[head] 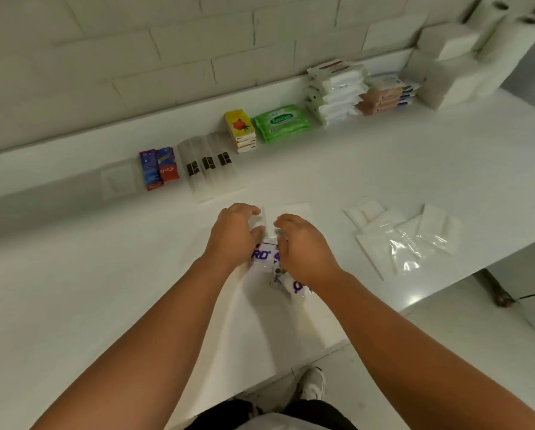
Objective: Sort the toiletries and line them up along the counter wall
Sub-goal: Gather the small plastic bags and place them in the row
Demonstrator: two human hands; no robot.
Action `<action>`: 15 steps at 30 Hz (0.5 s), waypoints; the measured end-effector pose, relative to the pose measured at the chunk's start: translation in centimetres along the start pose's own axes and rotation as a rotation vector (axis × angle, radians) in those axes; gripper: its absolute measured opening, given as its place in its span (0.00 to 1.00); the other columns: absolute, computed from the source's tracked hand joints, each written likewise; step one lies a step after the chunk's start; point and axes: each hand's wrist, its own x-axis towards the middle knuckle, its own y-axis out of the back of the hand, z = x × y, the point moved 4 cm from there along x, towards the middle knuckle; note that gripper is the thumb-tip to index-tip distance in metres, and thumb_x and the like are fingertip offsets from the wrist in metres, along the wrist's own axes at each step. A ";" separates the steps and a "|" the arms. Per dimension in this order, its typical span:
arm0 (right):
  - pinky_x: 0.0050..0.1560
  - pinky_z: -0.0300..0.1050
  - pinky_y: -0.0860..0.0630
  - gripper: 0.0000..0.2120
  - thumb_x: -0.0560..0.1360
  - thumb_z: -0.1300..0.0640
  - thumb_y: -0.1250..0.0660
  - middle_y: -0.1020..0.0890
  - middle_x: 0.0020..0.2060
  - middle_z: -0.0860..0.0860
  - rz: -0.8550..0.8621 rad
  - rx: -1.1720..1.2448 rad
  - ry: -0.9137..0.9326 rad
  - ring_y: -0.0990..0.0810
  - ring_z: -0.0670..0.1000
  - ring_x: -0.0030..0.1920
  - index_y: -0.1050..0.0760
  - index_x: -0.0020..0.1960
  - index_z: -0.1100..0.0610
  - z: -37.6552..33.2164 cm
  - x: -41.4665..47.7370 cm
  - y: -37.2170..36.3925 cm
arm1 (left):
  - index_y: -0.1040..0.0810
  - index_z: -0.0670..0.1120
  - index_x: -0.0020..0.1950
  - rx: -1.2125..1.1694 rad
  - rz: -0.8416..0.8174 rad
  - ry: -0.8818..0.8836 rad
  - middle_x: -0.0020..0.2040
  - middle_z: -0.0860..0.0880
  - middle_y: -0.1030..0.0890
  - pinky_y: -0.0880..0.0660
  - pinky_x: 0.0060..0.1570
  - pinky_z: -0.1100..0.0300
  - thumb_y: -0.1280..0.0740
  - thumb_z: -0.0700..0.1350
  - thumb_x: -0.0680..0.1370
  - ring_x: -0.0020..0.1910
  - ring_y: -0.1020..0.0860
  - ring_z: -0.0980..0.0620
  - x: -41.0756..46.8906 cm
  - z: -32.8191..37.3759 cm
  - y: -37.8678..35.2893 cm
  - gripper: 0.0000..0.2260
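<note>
While both hands work over the middle of the counter, I treat the step in hand as gathering the small clear packets with blue and purple print that lie between them. My left hand has its fingers curled and spread fairly wide, resting on a pale flat sachet just beyond the packets; I cannot tell whether it grips anything. My right hand is cupped over the printed packets with fingers bent down onto them, apparently pinching the film, though the contact is hidden under the palm.

Along the counter wall the sorted row already stands: toothpaste boxes, clear sleeves with dark labels, yellow boxes, a green wipes pack and stacked white packs. More clear packets lie loose to the right, well apart from the hands.

To do this step well, I judge the following:
1. Square the printed packets into one stack before lifting; the film looks slippery.
2. Pinch from both short edges.
3. Set them in a free gap against the wall, print facing outward.
</note>
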 end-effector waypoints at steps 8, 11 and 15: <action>0.60 0.44 0.28 0.18 0.77 0.66 0.40 0.23 0.62 0.53 -0.035 -0.054 -0.040 0.25 0.55 0.61 0.25 0.66 0.58 5.0 -0.4 2.4 | 0.42 0.50 0.80 0.216 -0.161 0.011 0.78 0.50 0.36 0.36 0.69 0.46 0.31 0.49 0.79 0.73 0.38 0.42 2.5 2.4 -3.7 0.32; 0.62 0.45 0.28 0.19 0.78 0.64 0.40 0.24 0.64 0.54 -0.072 -0.045 -0.046 0.25 0.56 0.62 0.27 0.68 0.59 6.0 -0.7 3.0 | 0.43 0.52 0.80 0.332 -0.231 0.015 0.78 0.49 0.36 0.37 0.68 0.44 0.32 0.50 0.79 0.73 0.39 0.42 3.0 2.9 -3.9 0.32; 0.61 0.45 0.27 0.19 0.78 0.64 0.40 0.23 0.64 0.54 -0.106 -0.041 -0.033 0.24 0.56 0.62 0.27 0.68 0.59 7.3 -1.0 3.5 | 0.41 0.52 0.79 0.444 -0.279 0.022 0.75 0.45 0.35 0.38 0.68 0.43 0.30 0.54 0.78 0.73 0.38 0.41 3.1 3.6 -3.9 0.33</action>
